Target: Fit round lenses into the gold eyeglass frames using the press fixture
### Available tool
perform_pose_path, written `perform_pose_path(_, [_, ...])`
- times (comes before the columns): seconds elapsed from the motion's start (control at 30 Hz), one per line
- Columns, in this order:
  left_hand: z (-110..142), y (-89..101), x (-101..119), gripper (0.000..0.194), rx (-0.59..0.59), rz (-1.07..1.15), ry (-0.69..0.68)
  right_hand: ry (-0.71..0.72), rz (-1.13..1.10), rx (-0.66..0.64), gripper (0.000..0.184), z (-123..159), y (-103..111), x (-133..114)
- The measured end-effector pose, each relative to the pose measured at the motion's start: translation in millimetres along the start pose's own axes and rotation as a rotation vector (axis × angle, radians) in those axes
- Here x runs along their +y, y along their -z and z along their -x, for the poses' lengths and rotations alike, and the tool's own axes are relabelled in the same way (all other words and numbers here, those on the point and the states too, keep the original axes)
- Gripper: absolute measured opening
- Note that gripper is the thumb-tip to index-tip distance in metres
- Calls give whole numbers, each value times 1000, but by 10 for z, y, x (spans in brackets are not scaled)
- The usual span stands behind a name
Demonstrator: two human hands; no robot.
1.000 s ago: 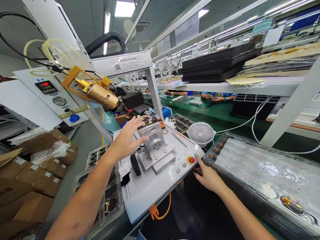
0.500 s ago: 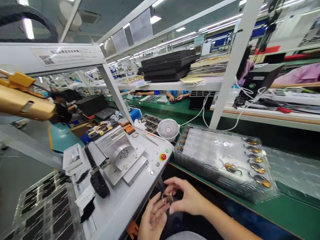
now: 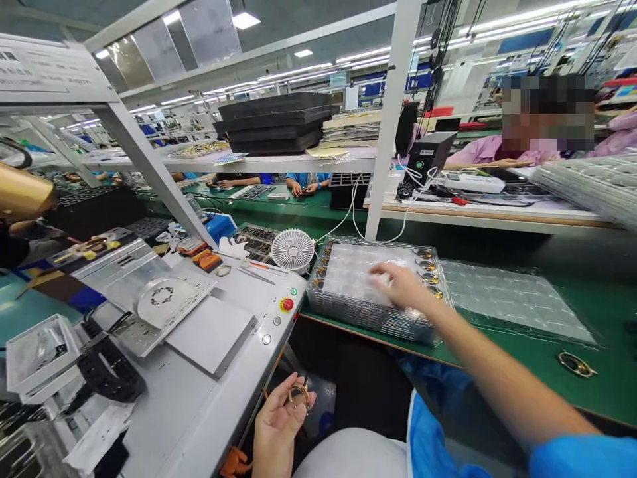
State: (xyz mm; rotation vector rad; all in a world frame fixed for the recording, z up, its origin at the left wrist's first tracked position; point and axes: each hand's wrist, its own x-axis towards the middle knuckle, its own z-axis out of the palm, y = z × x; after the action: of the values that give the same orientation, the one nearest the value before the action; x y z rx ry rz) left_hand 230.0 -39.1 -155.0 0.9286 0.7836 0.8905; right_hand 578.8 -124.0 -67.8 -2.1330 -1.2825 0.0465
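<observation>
My left hand (image 3: 279, 425) is low at the front, palm up, with a small gold ring-shaped part (image 3: 299, 396) held in its fingers. My right hand (image 3: 402, 285) is spread open over a stack of clear plastic trays (image 3: 348, 292), at or just above the top layer; I cannot tell whether it touches. Similar gold ring parts (image 3: 428, 269) line the stack's far right edge. One more ring part (image 3: 576, 364) lies on the green bench to the right.
A white machine base (image 3: 199, 338) with a metal plate and red stop button (image 3: 286, 304) stands left of my hands. A small white fan (image 3: 292, 250) sits behind it. A clear tray sheet (image 3: 512, 299) lies on the green bench. A co-worker's pink sleeve (image 3: 488, 151) is at the far right bench.
My view has turned right. My hands have come apart: the right hand has left the ring part and reached out over the tray stack, while the left hand keeps the ring and sits lower.
</observation>
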Motion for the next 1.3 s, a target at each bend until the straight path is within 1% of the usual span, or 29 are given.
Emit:
perform_pose_path(0.03, [2, 37, -22, 53, 7, -10, -20, -52, 53, 26, 13, -155, 234, 241])
perform_pose_path(0.07, [3, 74, -45, 52, 14, -22, -35, -89, 98, 37, 12, -290, 437, 465])
perform_pose_path(0.1, [3, 111, -66, 50, 18, -33, -43, -118, 134, 40, 17, -399, 600, 659])
perform_pose_path(0.13, [3, 142, -85, 49, 21, -41, -45, -142, 161, 34, 24, -483, 721, 819])
perform_pose_path(0.2, [5, 186, -111, 49, 24, -57, -39, -173, 194, 5, 32, -589, 845, 1032])
perform_pose_path(0.27, [16, 199, -120, 50, 24, -72, -41, -191, 200, -35, 34, -648, 866, 1128])
perform_pose_path(0.33, [35, 196, -115, 51, 28, -83, -48, -204, 188, -66, 33, -691, 866, 1156])
perform_pose_path(0.4, [59, 197, -102, 52, 37, -86, -47, -221, 162, -69, 32, -712, 891, 1146])
perform_pose_path(0.47, [79, 221, -89, 52, 41, -80, -37, -241, 124, -41, 29, -684, 919, 1090])
perform_pose_path(0.53, [95, 263, -75, 52, 29, -75, -18, -256, 40, 12, 17, -578, 870, 941])
perform_pose_path(0.57, [102, 283, -63, 52, 12, -76, -2, -257, -7, 35, 15, -492, 789, 815])
perform_pose_path(0.6, [109, 296, -45, 53, -18, -78, 17, -252, -82, 47, 22, -386, 662, 649])
perform_pose_path(0.63, [118, 298, -18, 55, -70, -80, 31, -242, -178, 40, 32, -262, 491, 444])
perform_pose_path(0.67, [127, 288, 17, 58, -143, -80, 34, -221, -275, 3, 40, -123, 285, 204])
perform_pose_path(0.73, [142, 232, 113, 69, -326, -71, 15, -175, -757, -140, 53, 180, -177, -340])
perform_pose_path(0.77, [147, 194, 169, 76, -412, -65, -6, -165, -939, -223, 54, 331, -402, -614])
perform_pose_path(0.8, [149, 157, 225, 83, -477, -61, -18, -157, -1072, -301, 53, 470, -605, -868])
perform_pose_path(0.87, [150, 111, 329, 93, -525, -56, -37, -150, -1247, -403, 49, 686, -921, -1266])
perform_pose_path(0.9, [153, 109, 371, 96, -523, -57, -43, -142, -1280, -432, 46, 751, -1031, -1397])
perform_pose_path(0.97, [171, 151, 432, 96, -487, -70, -49, -77, -1222, -433, 43, 795, -1163, -1526])
perform_pose_path(1.0, [184, 189, 454, 95, -472, -81, -40, -7, -1139, -411, 43, 782, -1194, -1540])
perform_pose_path(1.07, [212, 277, 481, 92, -460, -105, -5, 192, -944, -383, 42, 722, -1205, -1513])
perform_pose_path(1.1, [222, 318, 488, 92, -467, -111, 17, 295, -863, -390, 40, 689, -1198, -1490])
perform_pose_path(1.17, [229, 380, 494, 93, -496, -100, 62, 446, -786, -429, 34, 642, -1184, -1454])
perform_pose_path(1.23, [224, 409, 492, 97, -510, -46, 72, 495, -801, -445, 31, 632, -1191, -1439])
perform_pose_path(1.3, [214, 419, 486, 99, -499, 20, 65, 501, -856, -420, 29, 646, -1216, -1442])
